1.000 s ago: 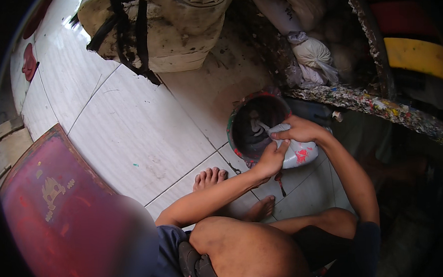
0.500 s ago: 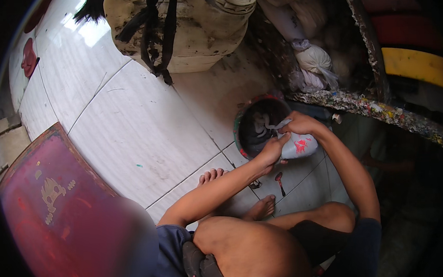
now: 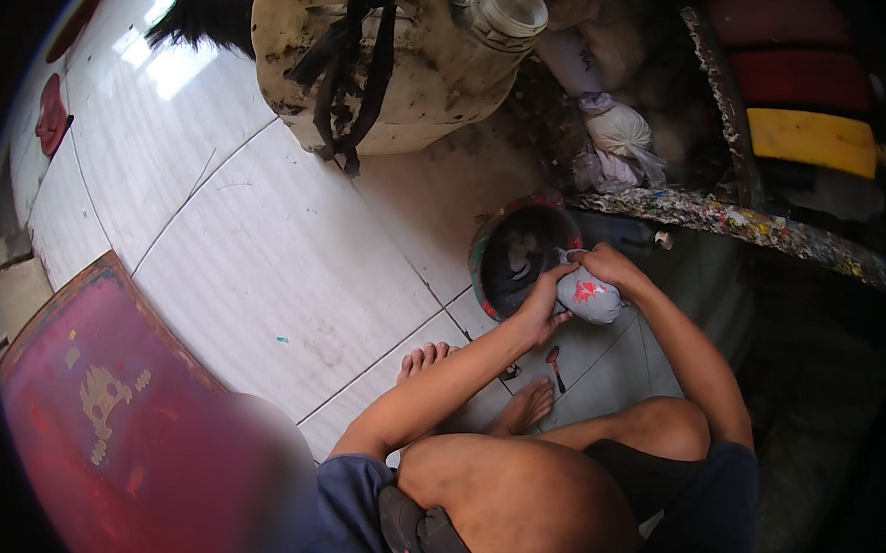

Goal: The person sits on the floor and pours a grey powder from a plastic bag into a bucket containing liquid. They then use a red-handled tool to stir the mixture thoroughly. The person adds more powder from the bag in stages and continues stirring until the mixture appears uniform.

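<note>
Both my hands hold a plump whitish-grey plastic bag [image 3: 592,302] with a red print, next to the near right rim of a dark round bucket [image 3: 480,273]. My left hand [image 3: 542,304] is closed on the bag's left side near its neck. At the top, my right hand [image 3: 608,266] grips the gathered neck. Smears of greyish material lie inside the bucket; what they are I cannot tell. A small red-headed tool with a dark handle [image 3: 555,369] rests on the tiles below the bag, beside my foot.
A stained cream jerrycan [image 3: 423,87] with black straps stands beyond the bucket. To the right runs a paint-crusted beam [image 3: 731,219], with knotted plastic bags [image 3: 618,132] behind it. A worn red-purple panel [image 3: 121,434] is at the left. White tiles [image 3: 261,246] cover the floor.
The bag has drawn slightly back from the bucket's opening and looks rounder. My hands have come closer together around its neck. The whole view has shifted a little.
</note>
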The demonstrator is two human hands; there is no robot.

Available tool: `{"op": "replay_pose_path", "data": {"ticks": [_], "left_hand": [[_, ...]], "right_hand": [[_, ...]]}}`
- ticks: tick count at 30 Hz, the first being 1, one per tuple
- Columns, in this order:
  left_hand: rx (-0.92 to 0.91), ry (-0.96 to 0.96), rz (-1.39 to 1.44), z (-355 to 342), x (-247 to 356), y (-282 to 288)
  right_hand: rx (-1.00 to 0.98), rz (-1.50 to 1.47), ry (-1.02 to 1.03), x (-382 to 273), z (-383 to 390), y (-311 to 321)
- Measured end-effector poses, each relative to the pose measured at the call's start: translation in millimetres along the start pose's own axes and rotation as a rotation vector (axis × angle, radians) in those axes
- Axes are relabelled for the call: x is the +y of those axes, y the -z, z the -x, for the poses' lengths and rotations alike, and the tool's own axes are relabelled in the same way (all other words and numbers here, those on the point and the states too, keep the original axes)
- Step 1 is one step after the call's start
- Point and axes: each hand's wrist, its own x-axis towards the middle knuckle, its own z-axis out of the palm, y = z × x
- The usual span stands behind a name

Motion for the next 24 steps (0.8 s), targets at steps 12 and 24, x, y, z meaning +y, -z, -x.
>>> {"op": "replay_pose_path", "data": {"ticks": [12, 24], "left_hand": [[0.058, -0.378, -0.711, 24, -4, 9], [0.366, -1.144, -1.177, 153, 82, 102]], "right_hand": [[0.111, -0.56, 0.356, 29, 71, -28], [0.582, -0.358, 0.316, 217, 76, -179]]}}
